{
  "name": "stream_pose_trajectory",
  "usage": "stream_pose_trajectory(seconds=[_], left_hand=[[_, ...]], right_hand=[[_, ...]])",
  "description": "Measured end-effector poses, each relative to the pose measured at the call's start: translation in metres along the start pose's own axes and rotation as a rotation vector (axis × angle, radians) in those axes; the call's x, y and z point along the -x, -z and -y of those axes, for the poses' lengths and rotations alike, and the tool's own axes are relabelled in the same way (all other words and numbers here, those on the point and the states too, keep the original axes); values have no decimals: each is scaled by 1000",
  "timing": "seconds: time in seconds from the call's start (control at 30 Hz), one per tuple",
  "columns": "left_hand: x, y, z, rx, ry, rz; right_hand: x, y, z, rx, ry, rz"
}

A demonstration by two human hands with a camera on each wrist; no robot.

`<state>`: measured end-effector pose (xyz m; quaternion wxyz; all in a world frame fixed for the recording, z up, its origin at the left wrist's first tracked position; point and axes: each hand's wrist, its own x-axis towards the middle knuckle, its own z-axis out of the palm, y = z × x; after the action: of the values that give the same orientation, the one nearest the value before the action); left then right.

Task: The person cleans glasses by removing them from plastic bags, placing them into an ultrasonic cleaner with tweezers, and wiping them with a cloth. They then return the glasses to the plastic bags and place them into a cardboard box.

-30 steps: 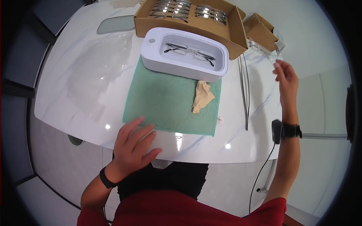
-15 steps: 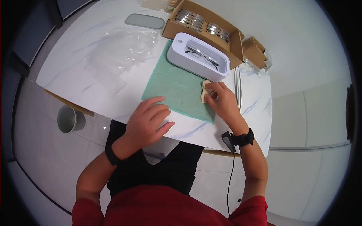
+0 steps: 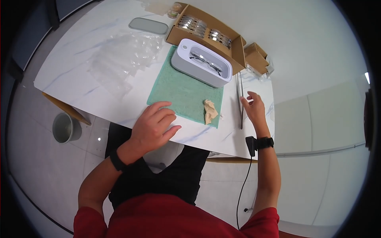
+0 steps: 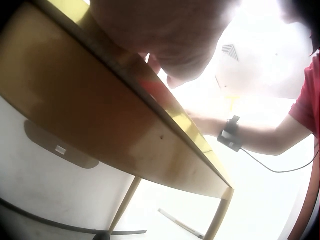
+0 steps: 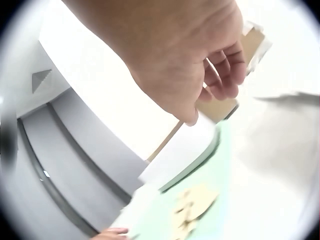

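Note:
My left hand (image 3: 152,127) rests at the front edge of the table by the mat's near left corner, fingers spread and holding nothing. To the right of the mat my right hand (image 3: 254,110) hovers with loosely curled fingers and nothing in them, near two thin dark strips (image 3: 240,107). A crumpled beige cloth (image 3: 210,112) lies on the right part of the green mat (image 3: 174,95). At the mat's far side stands a white ultrasonic cleaner (image 3: 194,73); a pair of dark-framed glasses (image 3: 205,62) lies in its basin. The right wrist view also shows the cloth (image 5: 195,207).
Behind the cleaner a cardboard box (image 3: 238,53) holds rows of glasses, with a smaller carton (image 3: 256,59) to its right. Clear plastic bags (image 3: 123,59) spread over the left of the table, near a grey lid (image 3: 149,26). A bin (image 3: 65,127) stands on the floor.
My right hand went from the far right side of the table to the cloth, then came away to the right. The cloth stays on the mat. The head view has shifted; my left hand is much the same.

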<state>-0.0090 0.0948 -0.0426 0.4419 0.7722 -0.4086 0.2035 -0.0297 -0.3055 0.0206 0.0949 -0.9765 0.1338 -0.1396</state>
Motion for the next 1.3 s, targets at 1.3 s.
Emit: stream_pose_trajectory(seconds=[1.3], left_hand=[[4, -6, 6, -28, -28, 17]], right_hand=[[-4, 92, 75, 7, 258, 238]])
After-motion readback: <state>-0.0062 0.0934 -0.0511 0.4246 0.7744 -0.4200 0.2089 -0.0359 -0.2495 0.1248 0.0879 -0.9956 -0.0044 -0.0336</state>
